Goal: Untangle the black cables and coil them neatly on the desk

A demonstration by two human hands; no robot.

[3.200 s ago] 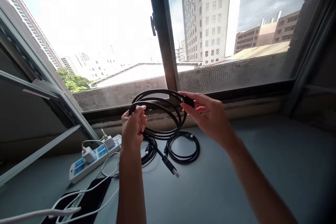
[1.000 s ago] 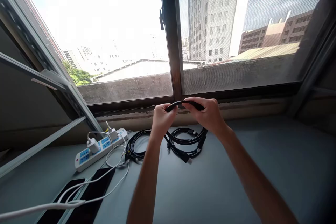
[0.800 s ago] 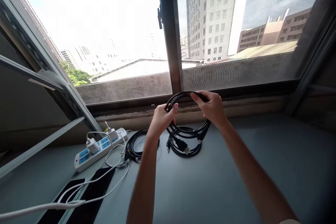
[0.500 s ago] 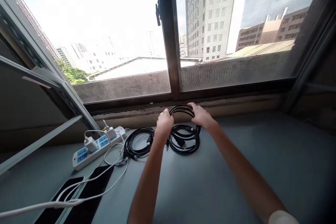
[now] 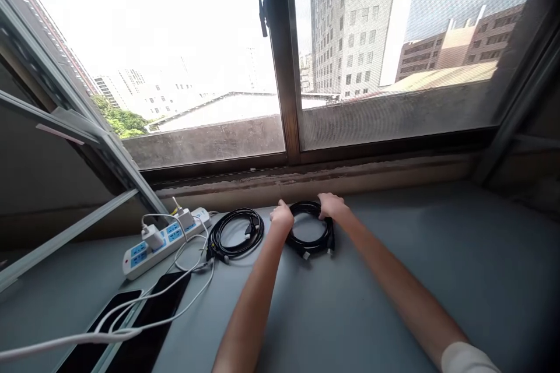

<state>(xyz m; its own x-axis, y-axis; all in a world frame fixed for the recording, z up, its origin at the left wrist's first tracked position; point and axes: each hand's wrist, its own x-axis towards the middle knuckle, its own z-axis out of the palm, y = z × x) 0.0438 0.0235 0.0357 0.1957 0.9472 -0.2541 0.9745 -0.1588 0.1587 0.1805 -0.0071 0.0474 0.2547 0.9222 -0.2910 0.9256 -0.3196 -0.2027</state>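
My right hand [image 5: 332, 206] grips the upper right side of a black cable coil [image 5: 311, 243], its fingers closed round the strands. At the coil's left side, my left hand [image 5: 282, 216] is closed on it, with the fingertips partly hidden. The coil lies flat on the grey tabletop, and light-tipped plugs [image 5: 307, 255] show at its front edge. Left of my left hand lies another black cable coil [image 5: 236, 252], its dark connectors resting inside and beside the loop.
A white power strip [image 5: 164, 247] with chargers plugged in stands at the left. White cords [image 5: 149, 297] run from it past two dark-screened devices [image 5: 151, 320]. A metal frame [image 5: 109, 148] rises at left; a window sill [image 5: 245, 189] borders the back.
Both hands have come down with a raised coil, which now rests on the coil that lay beneath it. The view has shifted slightly.
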